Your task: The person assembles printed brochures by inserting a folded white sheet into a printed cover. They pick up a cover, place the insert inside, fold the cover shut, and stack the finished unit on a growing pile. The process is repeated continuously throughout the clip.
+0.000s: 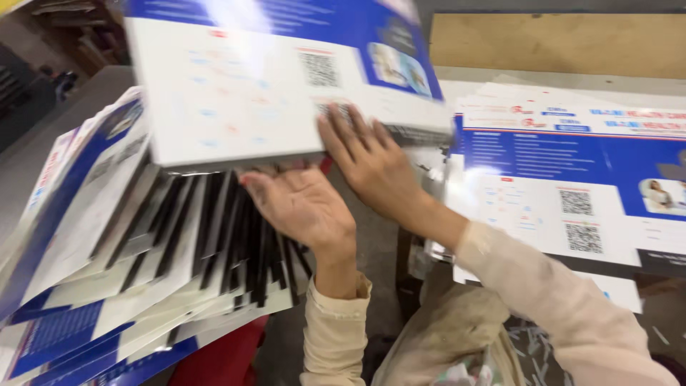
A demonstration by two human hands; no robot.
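Lifting a printed sheet [236, 93], your left hand [300, 207] open, palm up beneath its edge, your right hand [371, 161] flat on top, fanned sheets [143, 250] left of your hands, another stack [564, 179] right.

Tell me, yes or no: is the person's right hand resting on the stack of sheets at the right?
No: the right hand lies flat on the raised sheet in the middle, apart from the stack at the right.

Bright overhead light is glaring off the raised glossy sheet [236, 93]; motion blur is smearing the stacks beside it.
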